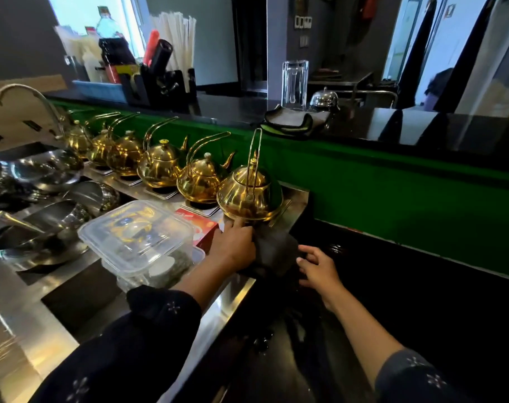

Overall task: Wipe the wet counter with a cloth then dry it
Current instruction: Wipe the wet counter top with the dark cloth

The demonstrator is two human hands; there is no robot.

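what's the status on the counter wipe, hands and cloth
Left hand grips dark cloth beside nearest gold teapot. Right hand open, fingers at cloth. Black counter glossy; plastic container left.

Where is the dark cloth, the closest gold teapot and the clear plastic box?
dark cloth (272, 251), head view, on its bunched middle.
closest gold teapot (247, 196), head view, on its round belly.
clear plastic box (137, 231), head view, on its lid.
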